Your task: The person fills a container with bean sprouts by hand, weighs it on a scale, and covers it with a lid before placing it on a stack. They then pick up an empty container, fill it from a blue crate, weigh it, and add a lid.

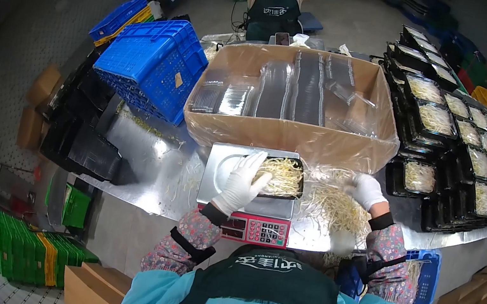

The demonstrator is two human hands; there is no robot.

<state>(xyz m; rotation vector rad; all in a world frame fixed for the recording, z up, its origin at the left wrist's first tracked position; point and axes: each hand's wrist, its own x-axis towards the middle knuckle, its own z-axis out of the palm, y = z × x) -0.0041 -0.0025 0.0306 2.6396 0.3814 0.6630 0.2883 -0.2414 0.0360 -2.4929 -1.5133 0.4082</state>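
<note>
My left hand [243, 183], in a white glove, lies on the left side of a black tray of bean sprouts [281, 178], its fingers spread over the edge. The tray rests on the metal plate of a scale [217, 196] with a red keypad front. To the right, my right hand [367, 192], also gloved in white, is at the upper right edge of a loose pile of sprouts [337, 209] on the metal table. Its fingers are bent and blurred, so whether they hold any sprouts is unclear.
A large cardboard box [285, 134] of clear plastic lids stands behind the scale. Blue crates [155, 66] and black trays [80, 144] are at left. Filled trays [435, 120] are stacked at right. A person [274, 9] stands across the table.
</note>
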